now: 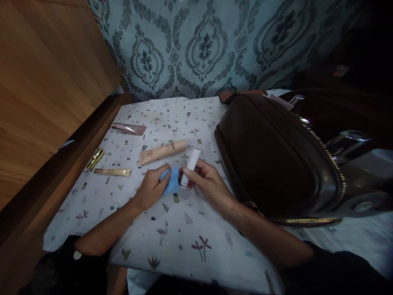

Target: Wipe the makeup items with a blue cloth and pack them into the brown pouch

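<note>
My left hand (pixel 152 185) is closed around a small blue cloth (pixel 172 182) above a white patterned sheet (pixel 172 229). My right hand (pixel 205 179) grips a white tube (pixel 190 166) by its lower end, and the tube tilts up to the right. The cloth touches the base of the tube, where something dark red shows. Both hands meet just in front of a long peach tube (pixel 162 152) that lies on the sheet.
A dark brown zipped bag (pixel 276 159) fills the right side, close to my right wrist. On the left of the sheet lie a pink tube (pixel 129 129), a gold tube (pixel 113 172) and a small gold case (pixel 95 158). A wooden panel (pixel 46 82) rises at left.
</note>
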The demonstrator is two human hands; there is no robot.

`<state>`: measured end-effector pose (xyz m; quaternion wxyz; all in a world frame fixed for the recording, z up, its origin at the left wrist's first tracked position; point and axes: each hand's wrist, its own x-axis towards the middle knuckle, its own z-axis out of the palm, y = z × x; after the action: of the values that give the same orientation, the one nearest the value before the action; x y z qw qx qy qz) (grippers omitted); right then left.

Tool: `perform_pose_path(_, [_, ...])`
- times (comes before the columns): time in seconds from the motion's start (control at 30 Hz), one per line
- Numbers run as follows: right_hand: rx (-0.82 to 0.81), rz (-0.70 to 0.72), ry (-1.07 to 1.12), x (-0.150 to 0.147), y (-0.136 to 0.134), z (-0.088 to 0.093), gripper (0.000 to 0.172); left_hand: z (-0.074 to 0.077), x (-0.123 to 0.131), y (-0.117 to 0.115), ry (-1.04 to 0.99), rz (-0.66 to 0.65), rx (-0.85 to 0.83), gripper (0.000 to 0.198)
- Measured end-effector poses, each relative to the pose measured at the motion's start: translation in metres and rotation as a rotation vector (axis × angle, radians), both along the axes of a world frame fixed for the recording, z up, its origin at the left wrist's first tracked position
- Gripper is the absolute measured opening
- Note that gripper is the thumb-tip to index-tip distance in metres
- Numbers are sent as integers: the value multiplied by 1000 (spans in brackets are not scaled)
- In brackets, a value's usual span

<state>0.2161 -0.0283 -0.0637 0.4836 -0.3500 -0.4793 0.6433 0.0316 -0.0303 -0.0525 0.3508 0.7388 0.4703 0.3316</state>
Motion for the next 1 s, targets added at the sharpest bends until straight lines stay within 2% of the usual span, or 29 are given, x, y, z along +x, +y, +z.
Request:
perform_pose_path(0.13, [121,55,-233,-1,-2,-1,22,0,-1,-1,-129,129,131,29])
perform_pose_path(0.23, [259,63,-412,-3,-5,-2,16,3,0,-3,-130,75,142,30])
perform_pose_path(0.33, [295,59,-512,-2,-7,-3,13,6,3,-3,-82,49,83,23])
perform_pose_path(0.43, [311,79,-531,-1,-9,-2,15,6,4,-1,-105,127,59,27])
perform_pose_path(0.57, [366,15,-519,-1,-11,-4,39,2,2,5,-170,216,47,35])
perform_pose_path(0.77, [352,-163,-415,-4,-12,-5,13,-3,-5,11,-221,295,30,35])
perform_pose_path(0.87, [331,-224,-384,-3,-10,-3,15,-2,-7,11,-123,252,100,35])
perform_pose_path(1.0, [230,-222,-355,-2,-8,-1,25,0,-12,10,121,100,384,32])
